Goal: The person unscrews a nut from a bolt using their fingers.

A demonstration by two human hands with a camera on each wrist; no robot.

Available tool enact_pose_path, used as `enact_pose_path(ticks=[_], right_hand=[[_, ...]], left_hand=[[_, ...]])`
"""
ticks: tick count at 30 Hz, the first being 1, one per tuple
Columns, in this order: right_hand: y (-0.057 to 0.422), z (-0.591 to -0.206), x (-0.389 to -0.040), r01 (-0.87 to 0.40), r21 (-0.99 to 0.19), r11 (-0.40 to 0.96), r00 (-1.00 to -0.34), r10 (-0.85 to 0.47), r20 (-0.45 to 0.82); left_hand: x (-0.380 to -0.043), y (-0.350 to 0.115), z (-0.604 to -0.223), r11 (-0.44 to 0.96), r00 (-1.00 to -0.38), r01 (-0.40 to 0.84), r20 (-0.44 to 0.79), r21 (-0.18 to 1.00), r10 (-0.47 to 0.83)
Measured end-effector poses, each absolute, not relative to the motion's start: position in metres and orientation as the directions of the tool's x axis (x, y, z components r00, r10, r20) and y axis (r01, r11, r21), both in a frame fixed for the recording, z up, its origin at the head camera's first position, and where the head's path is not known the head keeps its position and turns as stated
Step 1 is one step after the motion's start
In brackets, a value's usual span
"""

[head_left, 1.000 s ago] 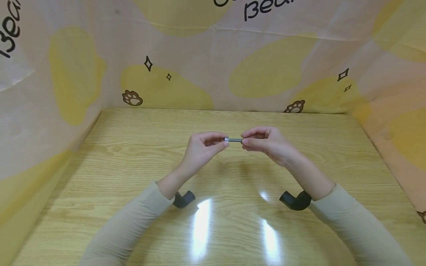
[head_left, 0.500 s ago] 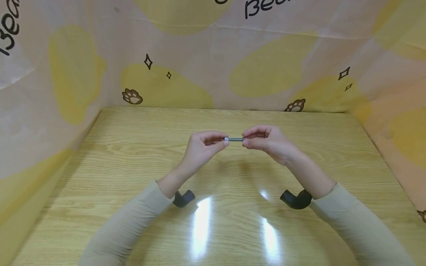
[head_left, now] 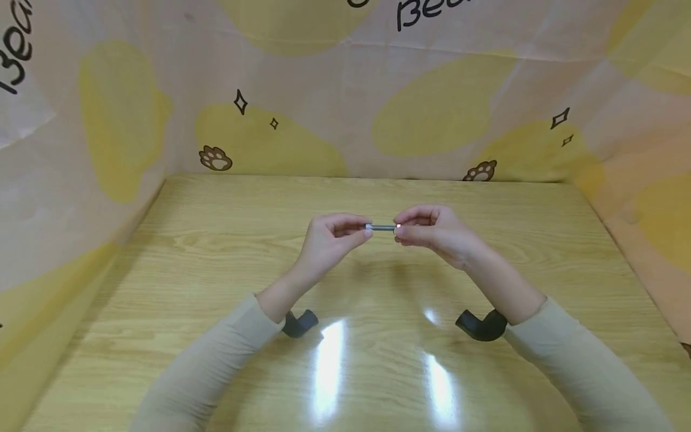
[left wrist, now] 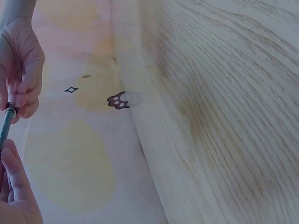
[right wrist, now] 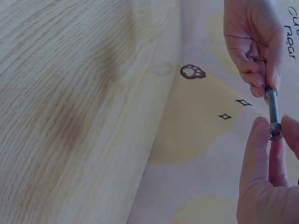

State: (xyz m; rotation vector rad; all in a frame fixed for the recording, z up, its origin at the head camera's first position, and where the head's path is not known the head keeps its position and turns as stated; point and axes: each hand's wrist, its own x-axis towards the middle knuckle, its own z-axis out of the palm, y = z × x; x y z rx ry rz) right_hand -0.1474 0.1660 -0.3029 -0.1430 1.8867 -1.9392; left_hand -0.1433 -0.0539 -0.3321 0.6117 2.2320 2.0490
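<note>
A metal bolt [head_left: 382,228] lies level in the air between both hands, above the table. The left hand [head_left: 327,243] pinches its head end between thumb and fingers. At the other end a nut [right wrist: 274,127] sits on the thread, with the thumb and fingers of the right hand [head_left: 444,237] pinching it from both sides. From the left wrist view, the threaded shank [left wrist: 5,125] shows between the two hands, though its head end is covered by the left fingers.
A wood-grain table [head_left: 227,240] spreads beneath the hands. Patterned cloth [head_left: 345,114] walls it in at the back and both sides. Dark curved pieces [head_left: 480,326] show beside both wrists.
Both hands stay almost in place with the bolt between them. At the right fingertips a small bright glint on the metal now shows, and the right fingers have shifted slightly.
</note>
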Motion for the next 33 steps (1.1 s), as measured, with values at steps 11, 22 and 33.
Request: enact_pose_path(ticks=[11,22,33], right_hand=[[0.1613,-0.3018,-0.1485,0.292,-0.956,0.011,-0.882,-0.385,-0.273],[0.1627,-0.2998,-0.1497,0.299,-0.952,-0.070,-0.897,-0.362,-0.255],[0.1626,-0.3004,-0.1486,0.247,-0.967,-0.067,-0.910,-0.359,-0.207]], left_hand=[[-0.1448,-0.0559,-0.3340,0.062,-0.927,0.240,0.209,0.969,0.313],[-0.1464,-0.0549,-0.3337,0.053,-0.927,0.234,0.206,0.971,0.314],[-0.1461,-0.0560,-0.3330,0.047,-0.928,0.233,0.208,0.971,0.310]])
